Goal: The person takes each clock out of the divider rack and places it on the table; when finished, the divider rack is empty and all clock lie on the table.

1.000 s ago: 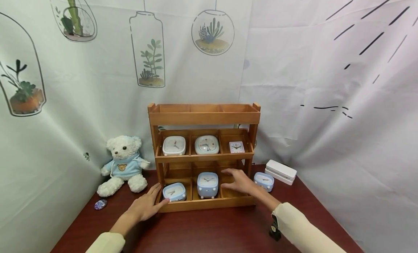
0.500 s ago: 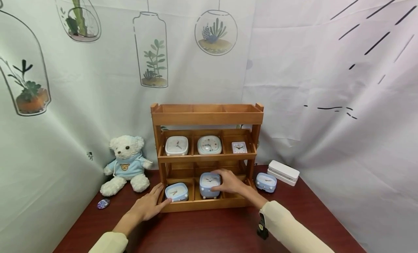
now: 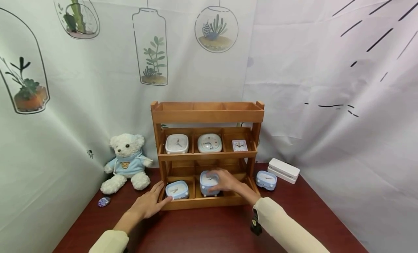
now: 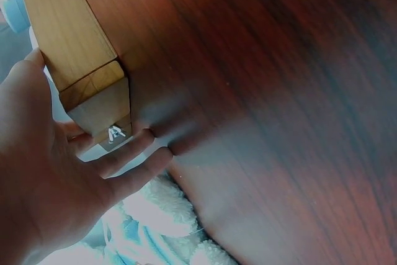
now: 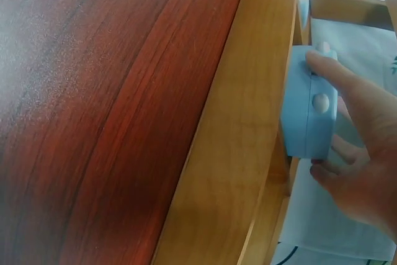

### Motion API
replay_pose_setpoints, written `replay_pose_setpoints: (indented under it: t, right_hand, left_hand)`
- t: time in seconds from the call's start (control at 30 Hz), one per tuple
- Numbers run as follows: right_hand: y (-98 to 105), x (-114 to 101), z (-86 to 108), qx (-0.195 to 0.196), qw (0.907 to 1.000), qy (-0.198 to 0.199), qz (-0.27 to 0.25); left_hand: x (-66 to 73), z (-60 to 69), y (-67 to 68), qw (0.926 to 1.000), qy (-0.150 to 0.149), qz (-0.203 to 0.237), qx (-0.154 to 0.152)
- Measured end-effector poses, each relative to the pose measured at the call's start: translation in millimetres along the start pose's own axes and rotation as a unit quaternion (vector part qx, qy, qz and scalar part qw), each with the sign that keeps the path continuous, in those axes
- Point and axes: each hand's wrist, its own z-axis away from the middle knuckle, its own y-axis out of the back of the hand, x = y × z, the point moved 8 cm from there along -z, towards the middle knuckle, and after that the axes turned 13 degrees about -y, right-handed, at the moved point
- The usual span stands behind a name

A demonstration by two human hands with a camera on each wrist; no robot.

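Observation:
A wooden rack [image 3: 209,117] stands on the dark red table. In its bottom tier, my right hand [image 3: 225,181] grips a blue clock [image 3: 205,187] in the middle compartment; in the right wrist view the thumb and fingers of my hand [image 5: 366,134] lie round the clock's [image 5: 307,110] sides. My left hand [image 3: 147,203] rests at the rack's lower left corner, thumb near another blue clock [image 3: 177,190]. The left wrist view shows that hand [image 4: 74,166] with spread fingers about the rack's end [image 4: 93,91].
Two white clocks [image 3: 176,143] [image 3: 209,143] and a small square clock [image 3: 240,145] sit in the middle tier. Right of the rack are a blue clock [image 3: 266,180] and white boxes [image 3: 283,170]. A teddy bear [image 3: 127,166] and a purple oval item [image 3: 104,201] are at left.
My right hand has moved left from the right compartment and taken hold of the middle blue clock. My left hand has kept its place at the rack's corner.

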Motion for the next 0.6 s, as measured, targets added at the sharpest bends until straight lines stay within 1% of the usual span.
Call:
replay_pose_setpoints:
  t: [0.23, 0.4, 0.5, 0.6]
  right_hand:
    - [2.2, -2.2, -2.2, 0.008, 0.9999, 0.001, -0.009]
    - [2.3, -0.9, -2.3, 0.008, 0.9999, -0.012, -0.007]
    - [4.8, -0.7, -1.7, 0.005, 0.9997, -0.023, -0.009]
    - [8.6, -1.4, -1.4, 0.002, 0.9996, -0.026, -0.009]
  left_hand:
    - [-1.8, 0.7, 1.1, 1.0000, 0.001, -0.003, 0.000]
    - [-3.2, 1.2, 0.1, 1.0000, 0.004, -0.002, -0.002]
    - [-2.8, 0.8, -0.6, 1.0000, 0.002, 0.000, 0.000]
    - [-2.3, 1.1, -1.0, 1.0000, 0.002, 0.000, 0.002]
